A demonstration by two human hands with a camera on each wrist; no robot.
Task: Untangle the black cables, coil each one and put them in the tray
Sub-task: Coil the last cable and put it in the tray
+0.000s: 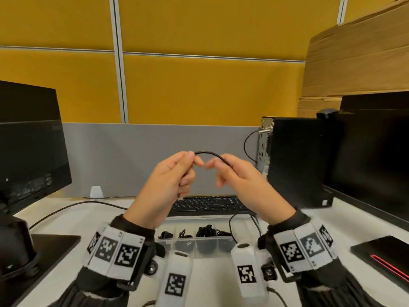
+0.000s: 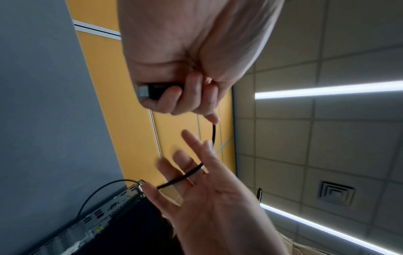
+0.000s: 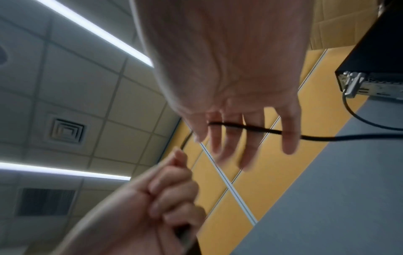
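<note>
Both hands are raised above the desk with one black cable point(image 1: 208, 153) arching between them. My left hand point(image 1: 190, 165) grips the cable's plug end in a fist; the metal plug point(image 2: 150, 91) sticks out of the fist point(image 2: 185, 96). My right hand point(image 1: 215, 171) has its fingers loosely straight, and the cable point(image 3: 348, 138) lies across those fingers point(image 3: 240, 138) without a firm grip. Below the wrists sits a clear compartment tray point(image 1: 168, 241) holding coiled black cables point(image 1: 207, 231). A loose loop of cable point(image 1: 231, 224) lies at the tray's right end.
A black keyboard point(image 1: 205, 204) lies just behind the tray. A monitor point(image 1: 28, 140) stands at the left, a small desktop computer point(image 1: 296, 160) and another monitor point(image 1: 371, 156) at the right. A black notebook point(image 1: 382, 251) lies near the right edge.
</note>
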